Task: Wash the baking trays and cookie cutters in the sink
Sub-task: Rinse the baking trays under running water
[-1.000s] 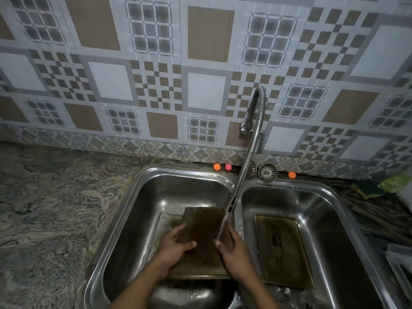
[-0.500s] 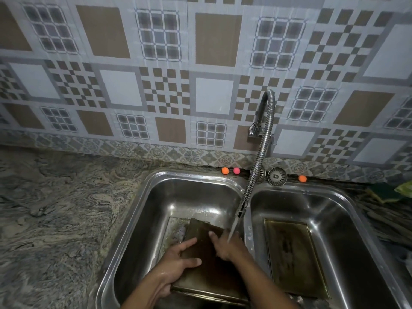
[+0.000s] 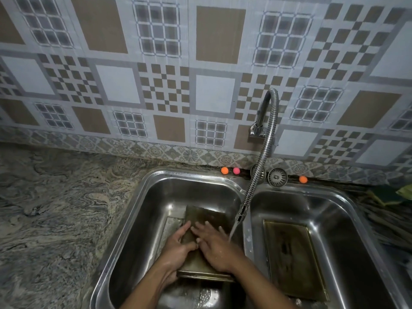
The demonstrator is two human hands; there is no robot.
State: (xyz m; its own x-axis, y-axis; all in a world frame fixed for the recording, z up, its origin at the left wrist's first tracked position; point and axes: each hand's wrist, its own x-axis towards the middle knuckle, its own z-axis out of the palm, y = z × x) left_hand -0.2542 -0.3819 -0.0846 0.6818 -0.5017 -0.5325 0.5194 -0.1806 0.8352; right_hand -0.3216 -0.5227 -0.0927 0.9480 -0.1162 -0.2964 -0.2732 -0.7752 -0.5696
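Water runs from the flexible tap (image 3: 256, 177) into the left basin of the double sink (image 3: 156, 188), where I see a dark baking tray (image 3: 205, 217) propped at a tilt. My left hand (image 3: 178, 246) has its grip on the tray's left edge, thumb across the face. My right hand (image 3: 214, 244) lies flat on it, fingers spread, holding nothing. A second tray (image 3: 292, 259) lies flat in the right basin. Marbled desk (image 3: 55, 208) stretches away left.

Granite counter (image 3: 55, 219) — patterned wall tiles (image 3: 156, 63)
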